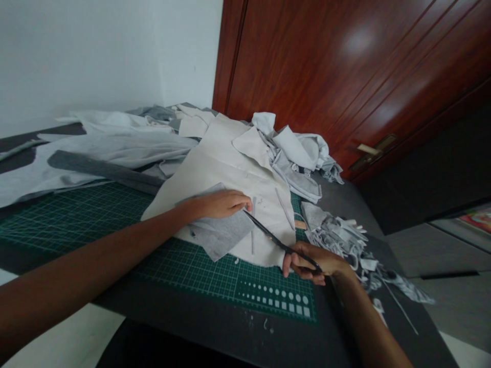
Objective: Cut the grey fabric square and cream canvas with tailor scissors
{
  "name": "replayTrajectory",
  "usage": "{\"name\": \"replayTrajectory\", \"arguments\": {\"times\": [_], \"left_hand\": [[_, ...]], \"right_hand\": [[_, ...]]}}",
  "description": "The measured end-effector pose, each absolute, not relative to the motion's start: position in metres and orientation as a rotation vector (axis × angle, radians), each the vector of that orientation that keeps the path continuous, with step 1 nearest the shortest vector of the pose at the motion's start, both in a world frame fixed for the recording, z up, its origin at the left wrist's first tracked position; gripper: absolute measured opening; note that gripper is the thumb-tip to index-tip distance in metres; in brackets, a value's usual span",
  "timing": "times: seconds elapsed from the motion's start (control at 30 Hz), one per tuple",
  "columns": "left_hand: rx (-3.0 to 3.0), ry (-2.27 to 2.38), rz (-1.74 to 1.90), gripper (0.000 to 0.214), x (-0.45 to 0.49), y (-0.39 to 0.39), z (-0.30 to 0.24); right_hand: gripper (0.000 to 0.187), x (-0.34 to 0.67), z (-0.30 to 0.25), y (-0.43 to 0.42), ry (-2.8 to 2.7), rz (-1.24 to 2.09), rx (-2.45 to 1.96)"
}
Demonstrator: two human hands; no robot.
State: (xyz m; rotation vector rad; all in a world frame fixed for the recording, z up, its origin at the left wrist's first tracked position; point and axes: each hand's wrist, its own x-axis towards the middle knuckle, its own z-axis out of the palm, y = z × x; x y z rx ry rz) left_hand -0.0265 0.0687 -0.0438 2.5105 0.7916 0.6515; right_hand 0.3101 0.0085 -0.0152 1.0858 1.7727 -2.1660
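Left hand [217,204] on fabric [218,236], right [309,261] seemingly gripping scissors [268,236].

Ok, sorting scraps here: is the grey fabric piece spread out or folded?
Spread out: the grey fabric piece lies flat on the cream fabric, beneath the left hand.

We record a dark tabletop [215,340] bearing a green cutting mat [88,225], a cream fabric sheet [215,174], and heaped grey fabric scraps [337,237].

A plain white wall [95,56] runs along the left and meets a glossy reddish-brown wooden door [326,66] with a brass lever handle [368,151] on the right. A dark table [238,342] stands nearest, above a pale floor [65,332].
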Motion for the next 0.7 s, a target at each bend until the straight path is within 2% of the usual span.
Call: {"name": "replayTrajectory", "arguments": {"times": [0.3,0.7], "left_hand": [[2.808,0.599,0.672,0.016,-0.025,0.068,-0.037],[2.73,0.56,0.668,0.017,-0.017,0.067,-0.033]], "right_hand": [[0.063,0.304,-0.016,0.008,1.803,-2.092,1.174],[0.054,0.325,-0.015,0.021,1.794,-2.172,1.243]]}}
